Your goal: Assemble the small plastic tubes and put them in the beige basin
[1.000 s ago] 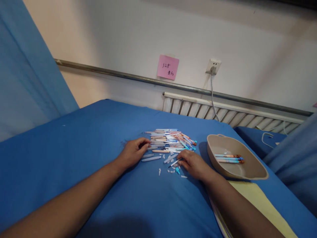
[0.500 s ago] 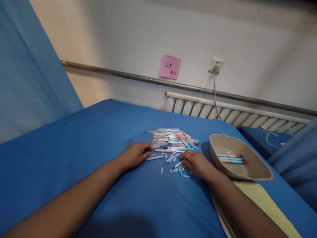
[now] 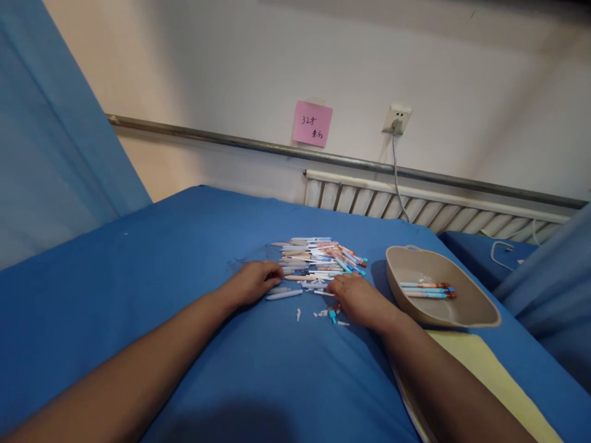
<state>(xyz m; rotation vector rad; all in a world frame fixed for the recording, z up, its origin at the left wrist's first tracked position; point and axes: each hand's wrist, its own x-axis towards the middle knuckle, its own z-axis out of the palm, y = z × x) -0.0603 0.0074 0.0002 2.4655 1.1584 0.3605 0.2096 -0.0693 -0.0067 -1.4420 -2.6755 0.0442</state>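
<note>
Pen parts lie in a loose pile (image 3: 309, 258) on the blue cloth, with white, beige and pale blue barrels and thin white refills among them. Beside the pile's left edge rests my left hand (image 3: 255, 283), its fingers loosely curved and the thumb apart, near a pale lilac pen barrel (image 3: 285, 295). My right hand (image 3: 362, 300) is low at the pile's front right, closed on the end of a thin white pen refill (image 3: 324, 293); its fingertips are partly hidden. Small white pieces (image 3: 319, 314) and a turquoise piece (image 3: 332, 317) lie in front.
To the right stands a beige plastic basket (image 3: 482, 311) with several printed pens (image 3: 427, 290) inside. A yellow sheet (image 3: 489, 369) lies under my right forearm. Behind are a radiator (image 3: 351, 200), a metal rail (image 3: 240, 143), a socket with a cord (image 3: 396, 119) and a pink note (image 3: 312, 124).
My right hand has moved slightly away from me, bringing the refill from a slant to nearly level at the pile's front edge. The left hand has barely moved. The view has shifted a little.
</note>
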